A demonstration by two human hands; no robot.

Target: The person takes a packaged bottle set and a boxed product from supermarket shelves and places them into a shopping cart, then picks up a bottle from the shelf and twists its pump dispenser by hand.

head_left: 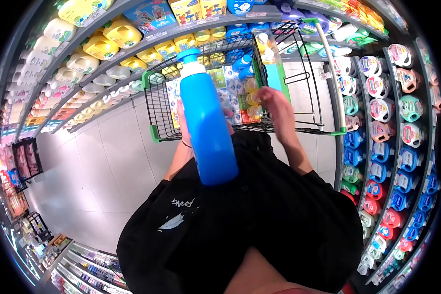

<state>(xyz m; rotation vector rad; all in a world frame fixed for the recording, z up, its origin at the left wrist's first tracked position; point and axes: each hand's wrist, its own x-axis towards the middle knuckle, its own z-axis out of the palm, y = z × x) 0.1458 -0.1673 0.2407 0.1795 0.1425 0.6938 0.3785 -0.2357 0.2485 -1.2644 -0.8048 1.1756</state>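
Fingers of left hand (pixel 183 121) grasp blue bottle (pixel 208 127), not yet set down; right hand (pixel 278 111) loose, seemingly empty. Cart (pixel 155 133) already holds packaged goods (pixel 218 77).

Tall blue bottle (pixel 211 130), white collar (pixel 193 69), blue top (pixel 188 55), slightly tilted, in left grip (pixel 183 121)

The tall blue bottle of smooth plastic (pixel 208 127) at the frame's centre has a soft sheen. Behind it, the black wire shopping cart (pixel 158 110) looks metal, with green plastic corners (pixel 155 133). The loose black cloth top (pixel 289 210), lower centre, is matt; the pale floor tiles (pixel 93 171), left, look glossy.
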